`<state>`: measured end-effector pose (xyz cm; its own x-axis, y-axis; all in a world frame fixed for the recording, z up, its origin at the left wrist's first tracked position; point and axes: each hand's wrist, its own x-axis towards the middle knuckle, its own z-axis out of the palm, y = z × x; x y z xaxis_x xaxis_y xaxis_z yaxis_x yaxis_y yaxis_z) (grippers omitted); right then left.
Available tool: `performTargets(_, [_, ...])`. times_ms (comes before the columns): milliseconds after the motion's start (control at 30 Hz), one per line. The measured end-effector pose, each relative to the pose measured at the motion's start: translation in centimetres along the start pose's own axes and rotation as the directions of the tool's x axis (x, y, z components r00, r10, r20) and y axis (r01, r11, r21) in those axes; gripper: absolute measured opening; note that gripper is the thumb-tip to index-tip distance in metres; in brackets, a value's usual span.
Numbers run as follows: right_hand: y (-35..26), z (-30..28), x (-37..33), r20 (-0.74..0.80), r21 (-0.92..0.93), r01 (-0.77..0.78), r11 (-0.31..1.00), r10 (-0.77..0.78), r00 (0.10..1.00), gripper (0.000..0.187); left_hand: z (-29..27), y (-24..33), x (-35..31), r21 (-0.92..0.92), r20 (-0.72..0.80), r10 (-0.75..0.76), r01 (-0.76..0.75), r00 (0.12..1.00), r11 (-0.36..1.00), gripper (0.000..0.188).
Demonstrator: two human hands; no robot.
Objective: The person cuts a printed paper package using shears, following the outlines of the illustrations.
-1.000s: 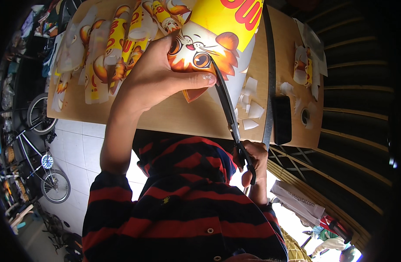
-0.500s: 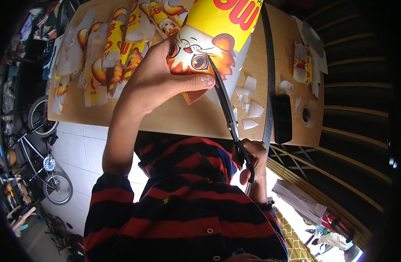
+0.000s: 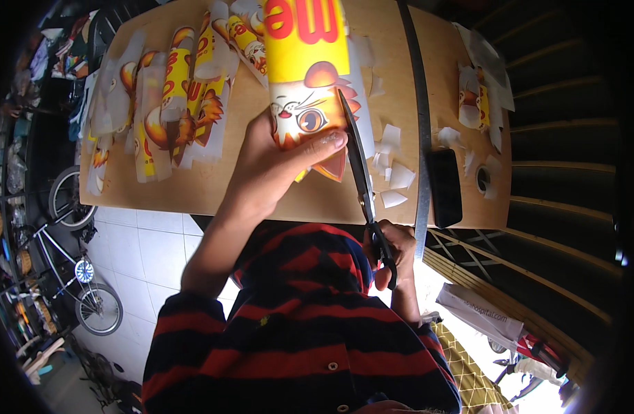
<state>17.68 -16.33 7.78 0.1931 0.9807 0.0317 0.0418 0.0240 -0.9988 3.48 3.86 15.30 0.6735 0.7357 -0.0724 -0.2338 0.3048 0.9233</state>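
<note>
Scissors [image 3: 359,164], gripped by the handles in the right hand [image 3: 397,247], lay against the printed yellow sheet [image 3: 306,58] that the left hand [image 3: 267,172] pinched above the worktop [image 3: 186,195], where neat trimming seemed to need short snips, thumb [image 3: 324,144] kept clear.

the cartoon-printed sheet [image 3: 304,61] runs past the top edge and hides most fingers of the left hand [image 3: 281,165], the right hand [image 3: 398,250] partly covers the scissors [image 3: 360,176], and the shelf goods [image 3: 15,181] are too small to tell.
</note>
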Motion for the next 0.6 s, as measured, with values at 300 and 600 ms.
performTargets(300, [0.3, 0.4, -0.2, -0.029, -0.051, 0.082, 0.995, -0.084, 0.996, 0.077, 1.7, -0.2, -1.1, -0.222, -0.073, -0.037, 0.02, 0.997, 0.975, 0.049])
performTargets(600, [0.2, 0.3, -0.3, -0.042, 0.073, 0.07, 0.995, -0.067, 0.997, 0.078, 1.4, 0.5, -0.5, -0.07, -0.046, 0.054, -0.058, 0.997, 0.996, 0.053])
